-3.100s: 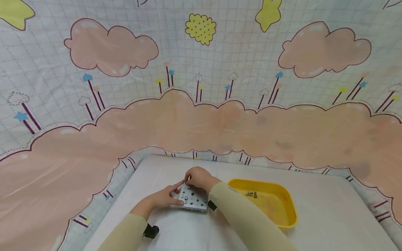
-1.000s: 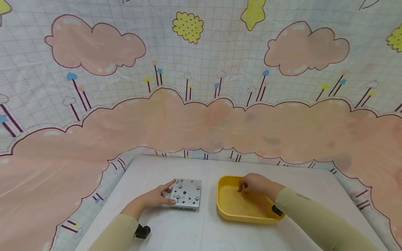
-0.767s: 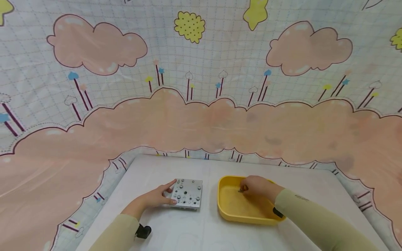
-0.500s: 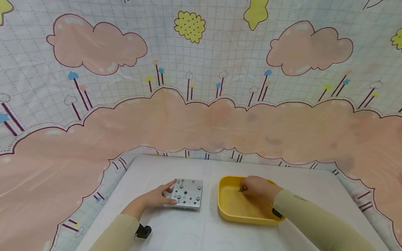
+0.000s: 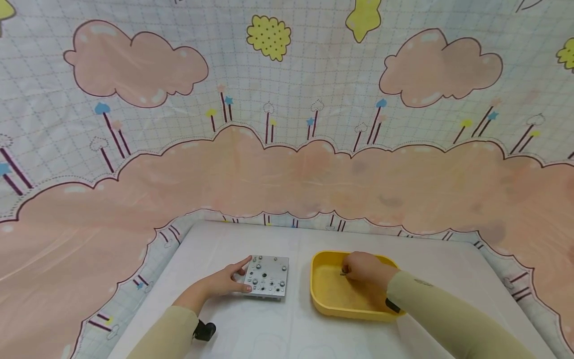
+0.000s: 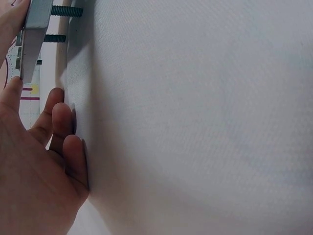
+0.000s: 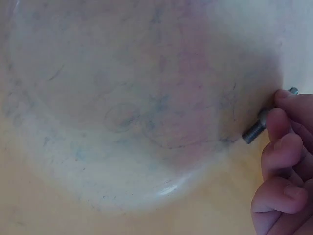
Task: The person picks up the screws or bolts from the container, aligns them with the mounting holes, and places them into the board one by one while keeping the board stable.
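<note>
The left hand (image 5: 222, 281) has thumb and forefinger spread wide, touching both left corners of the metal plate (image 5: 276, 273), nearer the counter's (image 5: 251, 329) left edge. Reaching over the yellow tray's (image 5: 327, 305) right rim, the right hand (image 5: 364, 267) pinches a bolt (image 7: 254, 131). Print on the right sleeve (image 5: 441, 306) is unreadable.

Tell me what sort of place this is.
Probably a makeshift tabletop workspace: a white table bearing a metal plate with screws and a yellow tray, a cartoon-printed backdrop behind.
</note>
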Demonstrator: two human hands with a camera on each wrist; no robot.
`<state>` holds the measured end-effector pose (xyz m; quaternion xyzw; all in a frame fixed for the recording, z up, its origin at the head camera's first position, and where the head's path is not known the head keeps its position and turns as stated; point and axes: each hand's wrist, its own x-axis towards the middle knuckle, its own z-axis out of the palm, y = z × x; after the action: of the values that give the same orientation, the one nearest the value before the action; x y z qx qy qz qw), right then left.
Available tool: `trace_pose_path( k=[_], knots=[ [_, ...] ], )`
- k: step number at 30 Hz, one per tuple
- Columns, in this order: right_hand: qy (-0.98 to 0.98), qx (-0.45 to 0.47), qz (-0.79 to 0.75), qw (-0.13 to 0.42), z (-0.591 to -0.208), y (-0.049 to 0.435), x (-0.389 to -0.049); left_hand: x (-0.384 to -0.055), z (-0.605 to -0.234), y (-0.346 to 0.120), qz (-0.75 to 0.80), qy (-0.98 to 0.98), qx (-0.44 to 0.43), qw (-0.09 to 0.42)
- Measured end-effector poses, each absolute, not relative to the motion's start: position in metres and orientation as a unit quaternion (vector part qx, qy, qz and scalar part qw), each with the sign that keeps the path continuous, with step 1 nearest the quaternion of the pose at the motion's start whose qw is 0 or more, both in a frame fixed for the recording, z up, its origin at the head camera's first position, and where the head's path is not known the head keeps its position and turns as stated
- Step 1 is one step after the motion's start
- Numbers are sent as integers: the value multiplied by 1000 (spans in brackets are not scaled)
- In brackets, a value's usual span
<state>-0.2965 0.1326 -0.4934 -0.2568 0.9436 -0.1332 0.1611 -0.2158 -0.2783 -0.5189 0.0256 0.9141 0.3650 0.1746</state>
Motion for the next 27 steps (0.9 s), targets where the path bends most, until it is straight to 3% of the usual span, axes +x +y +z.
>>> trace_pose_path(
  k=[8,15,22,27],
  knots=[
    [945,-269,-107,150,-494,132,-301,-215,-520,-278,366,914,23,173],
    [936,-261,-181,153,-485,132,-298,-214,-518,-278,370,912,24,175],
    [908,-327,-229,125,-471,134,-297,-214,-518,-278,370,911,22,178],
    [906,-297,-264,146,-463,130,-300,-215,-515,-278,371,911,21,181]
  ],
)
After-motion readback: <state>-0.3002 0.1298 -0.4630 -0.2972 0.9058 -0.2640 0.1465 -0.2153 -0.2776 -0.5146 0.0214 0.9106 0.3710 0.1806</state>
